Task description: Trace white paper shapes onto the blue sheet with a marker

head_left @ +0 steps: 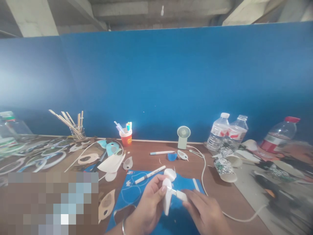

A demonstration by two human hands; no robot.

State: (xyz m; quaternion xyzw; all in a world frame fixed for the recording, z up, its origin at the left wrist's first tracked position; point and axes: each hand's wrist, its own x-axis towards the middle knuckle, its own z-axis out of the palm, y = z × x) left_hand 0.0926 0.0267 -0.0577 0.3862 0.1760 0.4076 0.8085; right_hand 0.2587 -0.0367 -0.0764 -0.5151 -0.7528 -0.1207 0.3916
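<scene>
My left hand (pixel 152 204) pinches a white curved cutout (pixel 167 195) between thumb and fingers, above the blue sheet. A rounded white piece (pixel 170 174) shows just beyond it. Coming from the right, my right hand (pixel 204 209) grips a small white tool (pixel 181 195) with a thin tip. That tip meets the cutout or lies right beside it; I cannot tell which. What kind of tool it is does not show. A capped white marker (pixel 149 175) lies on the blue sheet (pixel 187 225), beyond my left hand.
Leaf-shaped paper cutouts (pixel 107 205) lie at left. Behind stand a red paper cup (pixel 126 139) of pens, a jar of sticks (pixel 77 132) and a small fan (pixel 183 137), its white cable (pixel 204 169) curving right. Plastic bottles (pixel 218 132) and patterned paper pieces (pixel 224 169) occupy the right.
</scene>
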